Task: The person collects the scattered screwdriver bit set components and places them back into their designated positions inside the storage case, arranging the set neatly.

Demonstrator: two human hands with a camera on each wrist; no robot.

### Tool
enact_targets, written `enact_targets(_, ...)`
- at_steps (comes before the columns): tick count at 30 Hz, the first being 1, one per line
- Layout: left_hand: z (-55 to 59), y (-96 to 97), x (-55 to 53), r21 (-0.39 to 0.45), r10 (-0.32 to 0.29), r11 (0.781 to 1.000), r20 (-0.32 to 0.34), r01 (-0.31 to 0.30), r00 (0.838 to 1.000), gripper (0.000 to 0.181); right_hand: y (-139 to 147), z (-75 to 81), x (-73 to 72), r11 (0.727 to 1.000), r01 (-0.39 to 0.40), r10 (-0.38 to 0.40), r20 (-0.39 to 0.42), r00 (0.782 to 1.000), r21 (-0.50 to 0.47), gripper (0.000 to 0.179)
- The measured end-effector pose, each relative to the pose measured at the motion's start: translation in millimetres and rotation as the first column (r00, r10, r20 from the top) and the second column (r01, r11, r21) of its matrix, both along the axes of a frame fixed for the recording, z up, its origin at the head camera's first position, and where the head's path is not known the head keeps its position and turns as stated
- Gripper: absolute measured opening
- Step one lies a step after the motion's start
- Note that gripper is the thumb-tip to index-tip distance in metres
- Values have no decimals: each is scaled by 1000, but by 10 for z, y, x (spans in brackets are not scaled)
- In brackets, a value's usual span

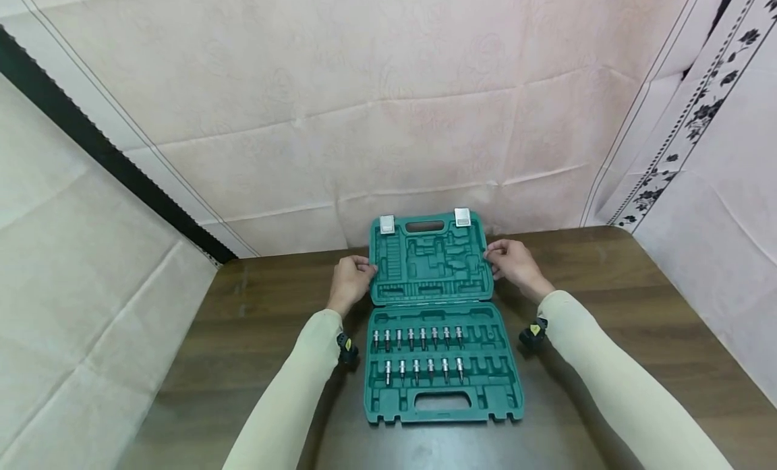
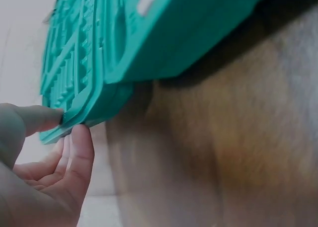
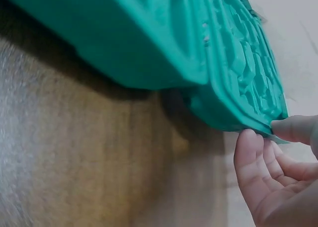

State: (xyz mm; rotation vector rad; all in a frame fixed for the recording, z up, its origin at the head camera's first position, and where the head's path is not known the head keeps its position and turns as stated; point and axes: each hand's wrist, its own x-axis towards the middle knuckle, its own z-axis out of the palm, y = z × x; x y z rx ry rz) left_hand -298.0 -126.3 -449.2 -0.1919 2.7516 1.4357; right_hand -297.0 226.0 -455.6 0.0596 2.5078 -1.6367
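Note:
A green plastic tool case [image 1: 443, 396] lies unfolded on the table, its moulded lid [image 1: 425, 295] raised at the back. My left hand [image 1: 352, 281] pinches the lid's left edge between thumb and fingers. On the opposite side, my right hand [image 1: 514, 264] pinches the right edge the same way. Both wrist views show the thumb on the inner rim and fingers beneath: left thumb [image 2: 42, 118], right thumb [image 3: 295, 128]. Two rows of small metal sockets or bits [image 1: 423, 338] sit in the base. Two pale latches [image 1: 463, 217] are on the lid's far edge.
The brown wood-grain table [image 1: 267, 369] extends to both sides of the case. Pale patterned cloth [image 1: 364, 119] hangs close behind the table's back edge, with more cloth at left and right. A dark strip [image 1: 109, 146] runs down the left side.

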Motion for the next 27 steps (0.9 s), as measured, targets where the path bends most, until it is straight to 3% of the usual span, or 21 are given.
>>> enact_targets(6,81,1,61,-100,2,995,-91,-11,996,25,45,122,81,1000,-16,15,-77,997,-7,32)
enact_targets(14,145,-39,161,-105,-34,994,-251,8,967,24,49,225,210,999,16,-21,-174,985,-30,31)
enact_targets(21,163,-68,220,-83,-58,996,-372,29,927,23,29,283,315,997,26,-44,-272,961,-70,33)
enact_targets(27,114,-106,266,-88,-93,994,-482,57,871,21,-15,284,405,997,40,-62,-362,930,-69,27)
